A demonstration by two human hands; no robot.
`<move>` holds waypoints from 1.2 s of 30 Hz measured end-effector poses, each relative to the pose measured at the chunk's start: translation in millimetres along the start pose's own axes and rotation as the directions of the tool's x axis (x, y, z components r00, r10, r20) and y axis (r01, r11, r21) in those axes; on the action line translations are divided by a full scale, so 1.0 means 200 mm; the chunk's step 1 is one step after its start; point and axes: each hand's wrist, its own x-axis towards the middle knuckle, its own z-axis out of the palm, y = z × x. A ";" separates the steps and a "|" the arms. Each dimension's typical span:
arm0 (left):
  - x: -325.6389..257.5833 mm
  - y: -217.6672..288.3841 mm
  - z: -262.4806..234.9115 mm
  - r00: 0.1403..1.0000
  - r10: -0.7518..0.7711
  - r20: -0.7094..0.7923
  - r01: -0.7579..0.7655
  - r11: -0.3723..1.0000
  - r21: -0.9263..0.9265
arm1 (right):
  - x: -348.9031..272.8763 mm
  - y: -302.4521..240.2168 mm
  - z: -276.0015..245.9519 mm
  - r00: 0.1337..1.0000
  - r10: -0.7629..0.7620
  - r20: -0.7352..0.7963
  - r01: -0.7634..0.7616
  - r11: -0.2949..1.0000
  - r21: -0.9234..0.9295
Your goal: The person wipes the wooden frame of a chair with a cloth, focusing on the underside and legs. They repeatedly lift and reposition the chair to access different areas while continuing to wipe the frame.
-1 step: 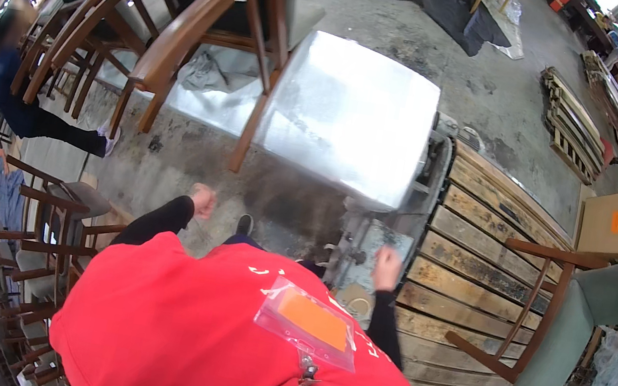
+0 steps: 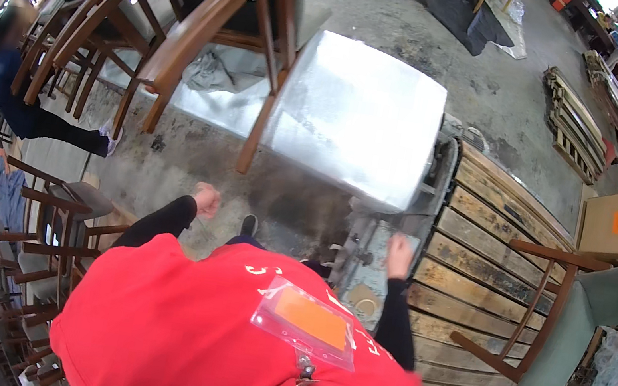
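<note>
My left hand (image 2: 205,199) hangs over the concrete floor, its fingers curled in, with nothing showing in them. To the right, my right hand (image 2: 399,256) is held closed like a loose fist above a worn metal machine plate (image 2: 367,273), and I see no thing in it. Ahead of both hands lies a shiny silver, box-like cover (image 2: 357,120) on the conveyor line. A wooden armchair (image 2: 217,5) with green-grey upholstery stands on the line at the upper left, apart from my left hand.
A slatted wooden conveyor (image 2: 476,260) runs along my right, with a green-seated chair (image 2: 574,332) lying tipped on it. Cardboard boxes (image 2: 616,221) and stacked pallets (image 2: 574,126) are farther right. At the left stand a person (image 2: 13,98) and several chairs (image 2: 60,234).
My right hand has moved slightly forward and to the right. The view has shifted a little; my left hand stays curled.
</note>
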 end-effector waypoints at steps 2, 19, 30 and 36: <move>0.12 0.01 -0.15 0.992 0.125 -0.007 -0.125 0.992 -0.001 | 0.41 -0.24 0.12 0.955 -0.252 -0.159 0.232 0.963 -0.133; -0.58 0.84 -1.66 0.052 0.913 -0.404 -0.662 0.334 0.671 | 0.70 -1.33 2.02 0.860 -0.198 0.471 0.083 0.964 0.254; -0.69 1.35 -2.36 0.853 0.514 -0.094 -0.491 0.850 0.192 | 0.74 -2.19 1.51 0.674 -0.469 0.570 -0.669 -0.062 0.740; -0.62 1.34 -2.34 0.824 0.567 -0.013 -0.565 0.823 0.047 | 0.70 -2.73 1.14 0.739 -0.194 0.645 -0.616 0.190 0.764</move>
